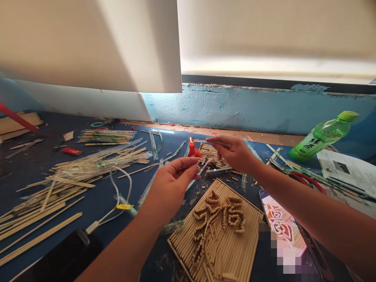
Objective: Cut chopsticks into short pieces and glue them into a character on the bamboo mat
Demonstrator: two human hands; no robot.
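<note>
A lit red candle (192, 148) stands on the dark blue table. My right hand (230, 150) pinches a thin, pale stick (200, 141), perhaps a glue stick, whose far end is close beside the flame. My left hand (176, 176) is nearer to me, thumb and fingertips pressed together just below the candle; anything between them is too small to make out. Below both hands lies a panel of wooden sticks (246, 235) laid side by side. On it, short stick pieces form a raised character-like pattern (211, 211), with loose pieces near its lower end.
Bundles of chopsticks (107, 136) and loose sticks (41, 239) cover the left, with a red lighter (72, 151) and a white cable (129, 184). A phone (282, 223) showing a similar character lies right, near red-handled pliers (308, 180) and a green bottle (321, 137).
</note>
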